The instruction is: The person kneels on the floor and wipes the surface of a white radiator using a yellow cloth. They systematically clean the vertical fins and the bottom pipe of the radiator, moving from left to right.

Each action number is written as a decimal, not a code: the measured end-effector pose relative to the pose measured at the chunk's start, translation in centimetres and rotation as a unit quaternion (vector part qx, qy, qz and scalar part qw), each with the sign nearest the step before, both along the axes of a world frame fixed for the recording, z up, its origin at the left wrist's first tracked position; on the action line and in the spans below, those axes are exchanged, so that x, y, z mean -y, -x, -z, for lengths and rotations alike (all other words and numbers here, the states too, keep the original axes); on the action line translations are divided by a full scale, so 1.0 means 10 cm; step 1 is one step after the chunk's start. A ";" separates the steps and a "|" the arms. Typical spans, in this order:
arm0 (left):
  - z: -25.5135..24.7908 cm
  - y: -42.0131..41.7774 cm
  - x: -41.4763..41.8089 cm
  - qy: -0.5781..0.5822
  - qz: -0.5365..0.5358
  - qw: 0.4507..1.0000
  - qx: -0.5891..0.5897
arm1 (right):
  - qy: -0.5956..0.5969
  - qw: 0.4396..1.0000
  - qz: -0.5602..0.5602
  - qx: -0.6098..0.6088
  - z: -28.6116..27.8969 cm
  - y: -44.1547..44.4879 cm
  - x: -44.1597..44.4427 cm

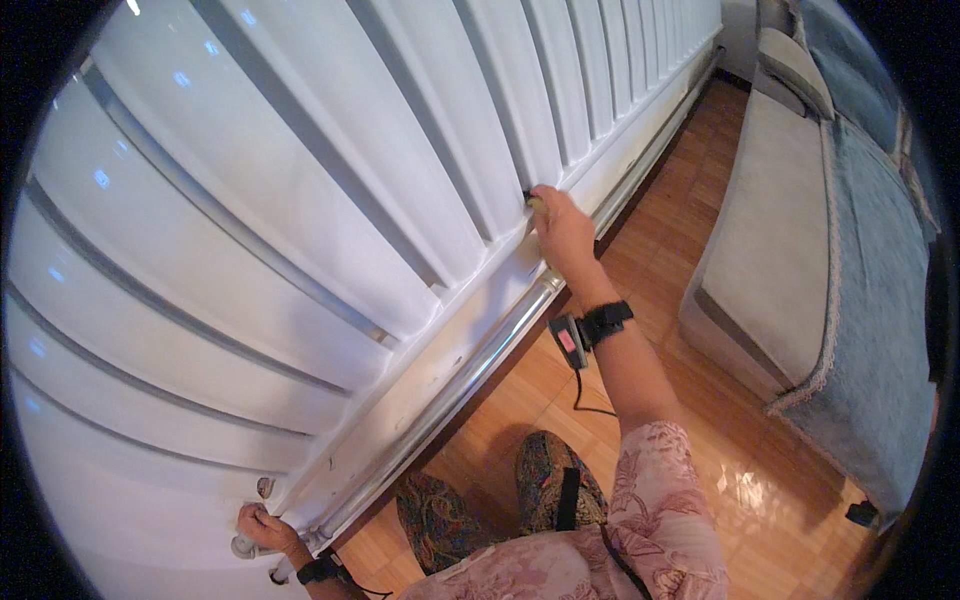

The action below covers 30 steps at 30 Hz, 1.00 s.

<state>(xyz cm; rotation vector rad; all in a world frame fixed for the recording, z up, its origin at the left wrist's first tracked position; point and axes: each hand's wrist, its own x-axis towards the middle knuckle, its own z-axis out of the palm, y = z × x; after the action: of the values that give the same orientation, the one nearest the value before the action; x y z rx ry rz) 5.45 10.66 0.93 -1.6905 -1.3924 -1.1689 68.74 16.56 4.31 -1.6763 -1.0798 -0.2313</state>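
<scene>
A white panel radiator (pixel 420 142) with long ribs fills the left and upper part of the view. My right hand (pixel 566 232) is at its lower edge, closed around a small tool (pixel 535 203) with a yellowish part and a dark end. That dark end sits by the gap between two ribs; the fingers hide most of the tool, so its kind is unclear. At the lower left, my left hand (pixel 268 529) curls over a grey pipe fitting (pixel 244 546) beside the radiator's end. A round metal plug (pixel 265 487) shows just above that hand.
A shiny metal pipe (pixel 480 360) runs low along the cream baseboard (pixel 435 375). A grey sofa (pixel 772 247) with a blue cover (pixel 877 315) stands to the right on the wood-look floor (pixel 667 270). A wrist-strapped device (pixel 568 340) trails a black cable.
</scene>
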 end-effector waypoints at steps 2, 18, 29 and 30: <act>-0.02 -0.02 -0.01 0.002 0.004 1.000 -0.001 | 0.066 0.997 -0.008 -0.049 0.12 0.04 0.05; 0.03 0.12 0.04 0.046 -0.035 0.998 -0.007 | 0.094 0.989 -0.111 0.034 0.08 -0.15 0.10; 0.00 0.06 0.05 0.043 -0.048 0.998 0.018 | 0.306 0.928 -0.170 0.124 -0.42 -0.24 0.34; 0.02 0.14 0.06 0.043 -0.051 0.998 0.010 | 0.303 0.931 -0.168 0.120 -0.40 -0.23 0.43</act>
<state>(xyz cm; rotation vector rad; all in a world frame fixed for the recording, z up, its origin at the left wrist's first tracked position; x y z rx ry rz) 4.05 10.11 0.68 -1.6503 -1.5418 -1.0858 71.08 12.26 8.26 -1.9898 -1.7281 0.1426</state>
